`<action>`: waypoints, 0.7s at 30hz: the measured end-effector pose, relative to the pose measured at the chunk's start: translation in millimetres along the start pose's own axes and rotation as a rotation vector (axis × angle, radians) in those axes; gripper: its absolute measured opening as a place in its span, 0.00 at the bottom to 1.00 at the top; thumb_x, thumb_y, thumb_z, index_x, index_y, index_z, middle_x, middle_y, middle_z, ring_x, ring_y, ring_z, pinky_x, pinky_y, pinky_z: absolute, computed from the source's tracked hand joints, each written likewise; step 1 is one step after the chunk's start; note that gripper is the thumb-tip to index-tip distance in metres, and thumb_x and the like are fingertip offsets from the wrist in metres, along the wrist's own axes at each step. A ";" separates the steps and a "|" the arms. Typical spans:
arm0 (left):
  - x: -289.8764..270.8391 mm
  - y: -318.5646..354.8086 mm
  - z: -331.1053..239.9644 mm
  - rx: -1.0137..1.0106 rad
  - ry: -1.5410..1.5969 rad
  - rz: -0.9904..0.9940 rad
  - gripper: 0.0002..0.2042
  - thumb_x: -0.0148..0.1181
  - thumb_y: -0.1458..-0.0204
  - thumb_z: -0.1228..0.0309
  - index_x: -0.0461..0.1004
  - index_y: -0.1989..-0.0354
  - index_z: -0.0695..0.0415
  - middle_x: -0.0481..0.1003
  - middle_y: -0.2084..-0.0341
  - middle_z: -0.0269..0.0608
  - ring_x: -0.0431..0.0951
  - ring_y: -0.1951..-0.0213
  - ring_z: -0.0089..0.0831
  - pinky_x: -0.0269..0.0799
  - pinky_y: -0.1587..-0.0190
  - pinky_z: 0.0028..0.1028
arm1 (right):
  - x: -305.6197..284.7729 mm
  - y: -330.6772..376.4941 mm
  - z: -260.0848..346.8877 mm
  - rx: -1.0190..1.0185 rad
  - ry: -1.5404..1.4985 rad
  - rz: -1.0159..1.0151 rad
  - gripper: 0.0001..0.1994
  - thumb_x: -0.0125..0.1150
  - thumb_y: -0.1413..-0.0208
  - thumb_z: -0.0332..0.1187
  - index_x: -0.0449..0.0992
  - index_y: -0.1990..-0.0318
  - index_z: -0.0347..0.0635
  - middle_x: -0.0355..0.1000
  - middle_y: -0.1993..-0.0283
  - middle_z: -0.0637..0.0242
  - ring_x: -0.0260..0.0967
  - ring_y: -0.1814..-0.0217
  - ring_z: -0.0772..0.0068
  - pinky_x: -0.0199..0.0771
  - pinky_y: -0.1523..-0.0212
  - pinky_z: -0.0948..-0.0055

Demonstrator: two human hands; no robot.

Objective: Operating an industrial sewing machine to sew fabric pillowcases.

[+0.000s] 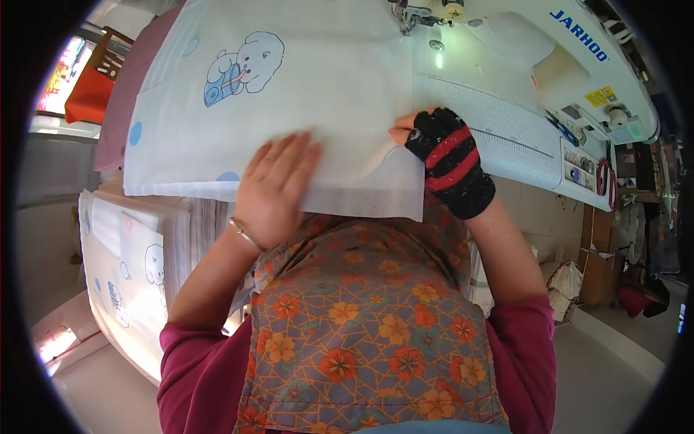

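Observation:
A white cloth panel [318, 79], printed with a cartoon puppy and blue dots, lies spread over the sewing table, its near edge hanging toward my lap. My left hand [278, 181] rests flat on it near that edge, fingers stretched out and slightly blurred. At the right edge of the cloth is my right hand [452, 159], in a black and red fingerless glove. Its fingers are bent together and grip the cloth edge. The presser foot [407, 22] of a white sewing machine [528, 50] stands beyond, beside the cloth's right side.
A stack of similar printed cloth [134, 253] sits lower at the left. A ruler scale [506, 141] runs along the machine bed's front. Small snips [564, 129], a tray of bobbins [578, 170] and red-handled scissors [606, 181] are at the right. A cardboard box [598, 253] stands on the floor.

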State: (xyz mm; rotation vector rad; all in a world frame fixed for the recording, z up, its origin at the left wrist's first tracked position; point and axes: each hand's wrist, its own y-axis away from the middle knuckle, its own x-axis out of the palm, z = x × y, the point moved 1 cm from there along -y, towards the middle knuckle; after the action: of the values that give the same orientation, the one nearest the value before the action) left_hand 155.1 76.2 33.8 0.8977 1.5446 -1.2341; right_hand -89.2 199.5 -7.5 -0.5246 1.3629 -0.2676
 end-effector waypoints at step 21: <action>-8.7 20.5 212.0 -0.180 -0.237 -0.079 0.27 0.47 0.67 0.89 0.74 0.53 0.56 0.74 0.54 0.41 0.74 0.54 0.41 0.71 0.51 0.32 | -0.9 -40.7 -11.7 0.132 -0.057 0.063 0.30 0.62 0.54 0.49 0.68 0.48 0.37 0.63 0.44 0.49 0.59 0.40 0.47 0.57 0.40 0.51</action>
State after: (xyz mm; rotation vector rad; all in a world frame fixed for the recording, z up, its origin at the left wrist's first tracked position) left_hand 223.2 -125.5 23.5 0.5578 1.4836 -1.1895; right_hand -96.0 162.7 12.4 -0.3762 1.2944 -0.2873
